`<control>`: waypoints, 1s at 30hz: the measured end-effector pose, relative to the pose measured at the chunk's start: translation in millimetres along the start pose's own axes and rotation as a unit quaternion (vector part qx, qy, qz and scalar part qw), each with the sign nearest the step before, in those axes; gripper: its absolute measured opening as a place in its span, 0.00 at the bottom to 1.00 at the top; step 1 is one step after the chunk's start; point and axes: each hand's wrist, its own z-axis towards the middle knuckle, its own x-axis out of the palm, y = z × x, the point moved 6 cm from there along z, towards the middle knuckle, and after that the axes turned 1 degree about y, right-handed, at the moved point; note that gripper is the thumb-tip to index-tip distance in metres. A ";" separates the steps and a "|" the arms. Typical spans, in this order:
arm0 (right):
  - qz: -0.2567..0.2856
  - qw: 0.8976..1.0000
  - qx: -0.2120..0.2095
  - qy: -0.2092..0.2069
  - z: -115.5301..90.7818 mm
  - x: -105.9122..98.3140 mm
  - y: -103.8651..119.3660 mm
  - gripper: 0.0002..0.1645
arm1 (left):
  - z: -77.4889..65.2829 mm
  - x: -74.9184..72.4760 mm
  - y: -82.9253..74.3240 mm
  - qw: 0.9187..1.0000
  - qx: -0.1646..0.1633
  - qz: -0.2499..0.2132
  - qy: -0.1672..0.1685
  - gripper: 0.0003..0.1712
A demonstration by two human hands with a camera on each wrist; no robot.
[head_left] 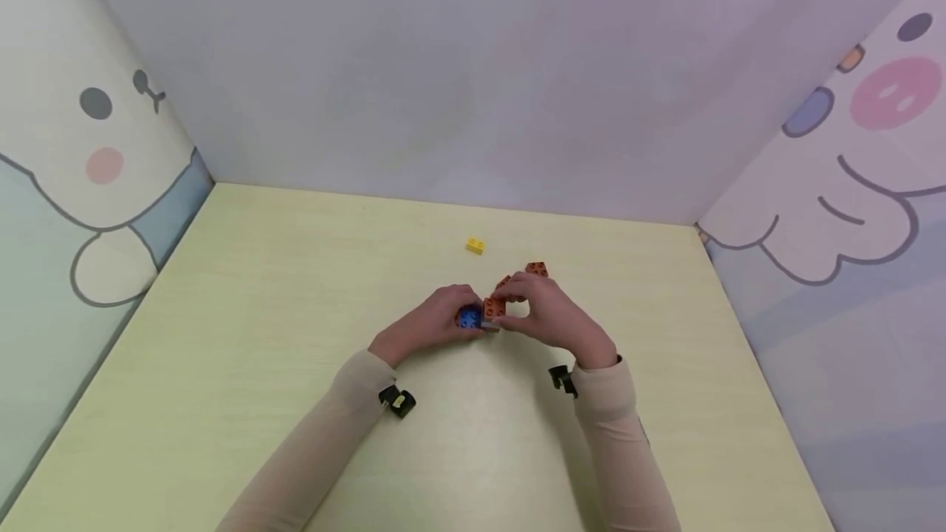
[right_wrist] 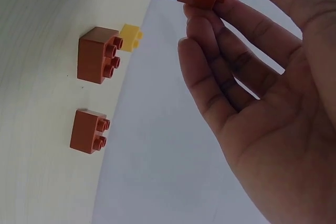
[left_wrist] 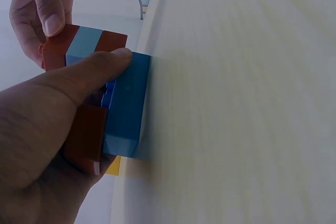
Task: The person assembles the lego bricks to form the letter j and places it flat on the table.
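A long blue brick (left_wrist: 128, 103) lies lowest in a toy-brick build, close over the table. My left hand (head_left: 439, 317) grips the build, its thumb along the blue brick's side. At one end, an orange-brown brick (left_wrist: 86, 132) sits on the blue one near the palm. The other end carries a stack: an orange-brown brick (left_wrist: 113, 40), a light blue brick (left_wrist: 85, 41) and a top orange-brown brick (head_left: 494, 309). Thumb and fingers of my right hand (head_left: 550, 312) pinch that top brick. Its lower fingers show loosely bent in the right wrist view.
Beyond the right hand, two loose orange-brown bricks, a nearer one (right_wrist: 92, 59) and another (right_wrist: 86, 132), rest on the pale table (head_left: 296, 269). A small yellow brick (head_left: 475, 246) lies farther back. Walls with cartoon animals enclose the table's back and sides.
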 end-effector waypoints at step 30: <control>-0.028 0.995 0.059 -0.078 5.7 -8.5 -36.9 0.16 | -3.4 -4.1 -11.1 1.000 -0.021 0.018 0.013 0.22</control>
